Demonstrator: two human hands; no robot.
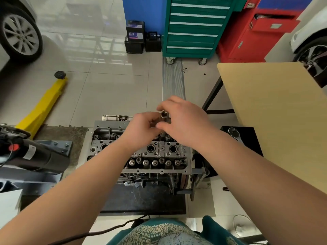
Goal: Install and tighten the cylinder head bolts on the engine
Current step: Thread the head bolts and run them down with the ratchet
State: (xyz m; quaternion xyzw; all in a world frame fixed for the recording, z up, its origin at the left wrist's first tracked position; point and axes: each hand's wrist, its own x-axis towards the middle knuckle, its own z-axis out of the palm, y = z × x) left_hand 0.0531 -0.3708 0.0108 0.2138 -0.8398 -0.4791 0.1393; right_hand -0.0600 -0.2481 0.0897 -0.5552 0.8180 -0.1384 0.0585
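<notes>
I am holding a short silver socket (163, 114), its hollow end facing up, above the far side of the cylinder head (159, 152). My left hand (141, 129) and right hand (184, 121) are both pinching it between curled fingers. The grey metal head is showing round bores and rows of valve springs, sitting on a stand over a dark mat (141, 200). Pale floor tiles (106, 85), a green drawer cabinet (194, 27) and a tan table (276, 106) are surrounding it.
</notes>
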